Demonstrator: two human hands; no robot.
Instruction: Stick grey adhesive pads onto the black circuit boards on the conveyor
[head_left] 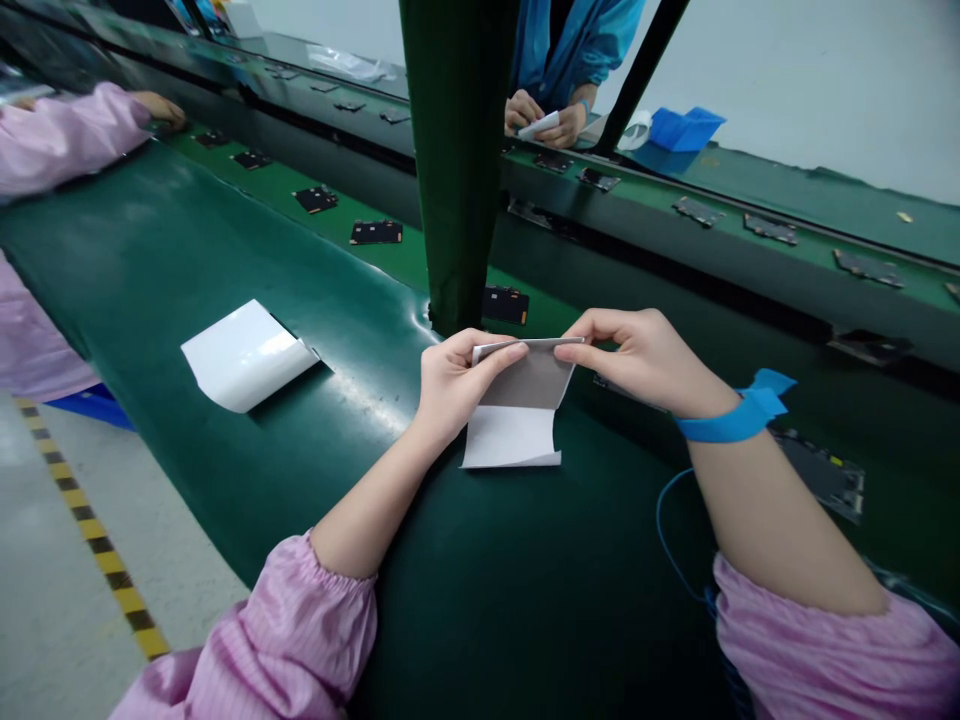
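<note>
Between both hands I hold a sheet of backing paper (514,437), its upper part grey and its lower part white with a curled bottom edge. My left hand (459,385) pinches the top left corner between thumb and fingers. At the top right corner my right hand (637,355) pinches the same edge, a blue wrist strap (724,425) on its wrist. The top edge looks folded over. Left of my hands, a glossy white curled sheet (247,355) lies on the green mat (337,480).
Several black circuit boards (376,232) lie along the green line beyond the mat. A green post (457,160) rises just past my hands. Across the line a co-worker's hands (551,118) hold a white piece. Another person's pink sleeve (71,140) reaches in from the left.
</note>
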